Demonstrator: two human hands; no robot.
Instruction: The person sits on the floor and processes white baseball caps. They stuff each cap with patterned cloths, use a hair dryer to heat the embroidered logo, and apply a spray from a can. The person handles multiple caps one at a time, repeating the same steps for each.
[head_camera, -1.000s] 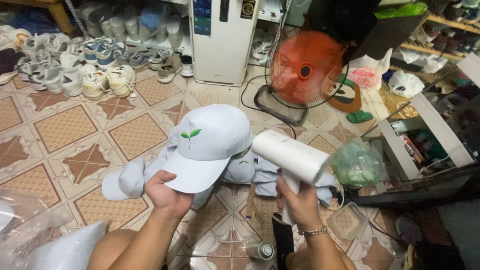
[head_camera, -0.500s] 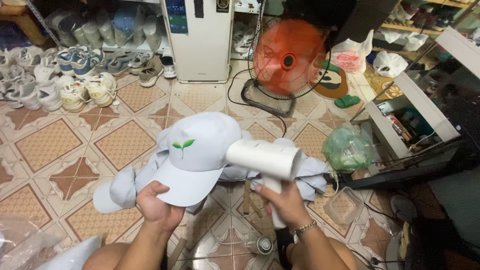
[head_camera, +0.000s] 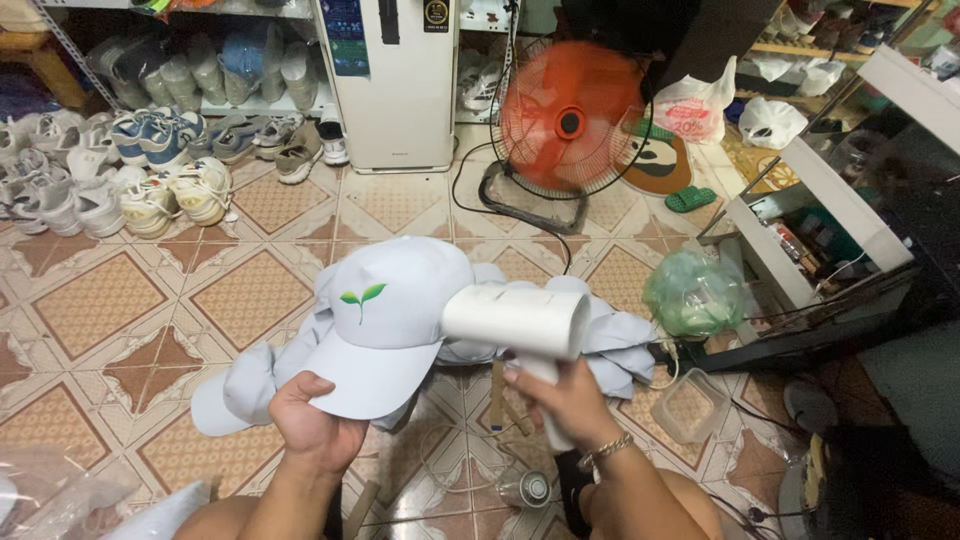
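My left hand (head_camera: 312, 425) grips the brim of a pale blue-white cap (head_camera: 385, 320) with a small green leaf mark on its front. The cap is held up above the tiled floor. My right hand (head_camera: 562, 398) is closed round the handle of a white hair dryer (head_camera: 515, 322), whose barrel points left at the side of the cap and nearly touches it. Under both lies a heap of more pale caps (head_camera: 600, 335) spread on the floor.
An orange floor fan (head_camera: 570, 120) stands behind, beside a tall white appliance (head_camera: 398, 85). Rows of sneakers (head_camera: 150, 190) line the left. A green plastic bag (head_camera: 693, 292) and a low shelf unit (head_camera: 800, 260) sit on the right; a clear tub (head_camera: 690, 405) lies near my right arm.
The cap and the dryer have stayed in my hands and drawn slightly closer together; the view has shifted, so the floor fan sits more to the middle.
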